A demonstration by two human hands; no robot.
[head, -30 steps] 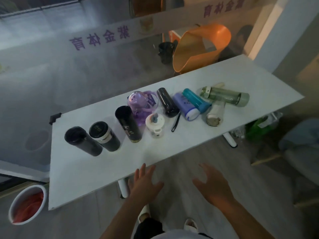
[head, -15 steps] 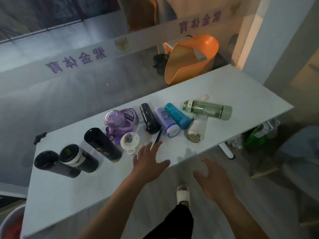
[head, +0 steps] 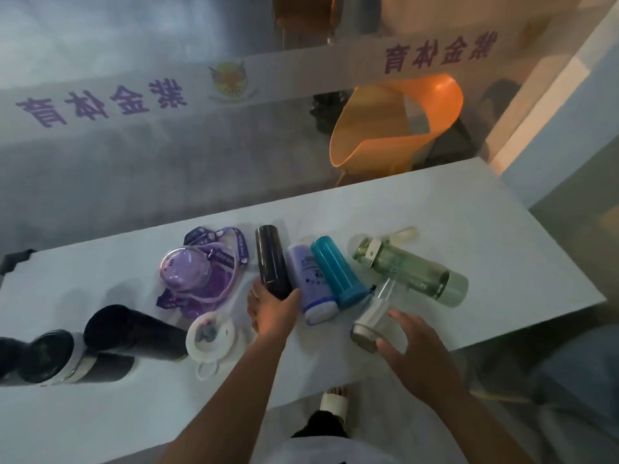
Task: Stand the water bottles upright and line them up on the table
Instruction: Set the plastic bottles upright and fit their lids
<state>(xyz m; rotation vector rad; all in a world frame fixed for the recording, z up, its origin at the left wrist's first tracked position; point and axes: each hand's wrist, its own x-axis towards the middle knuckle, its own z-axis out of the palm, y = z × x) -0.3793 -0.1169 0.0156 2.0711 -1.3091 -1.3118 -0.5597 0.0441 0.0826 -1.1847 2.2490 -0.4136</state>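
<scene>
Several bottles lie on their sides on the white table [head: 469, 209]. My left hand [head: 273, 311] wraps around the near end of a lying black bottle [head: 271, 259]. Right of it lie a lilac bottle [head: 310, 283] and a teal bottle [head: 336, 269]. My right hand [head: 412, 343] is spread open at the near end of a clear bottle with a metal cap [head: 375, 318], touching or almost touching it. A green-tinted bottle [head: 410, 269] lies across behind it. At the left stand three dark bottles [head: 134, 333], a white-lidded cup [head: 211, 338] and a purple bottle with a strap [head: 197, 279].
An orange chair [head: 395, 128] stands behind the table's far edge against a glass wall with purple lettering. The table's near edge runs just in front of my body; my foot in a white slipper [head: 335, 398] shows below it.
Both hands have reached forward from below the table edge onto the table. The left hand has closed on the black bottle and the right hand has arrived at the clear bottle.
</scene>
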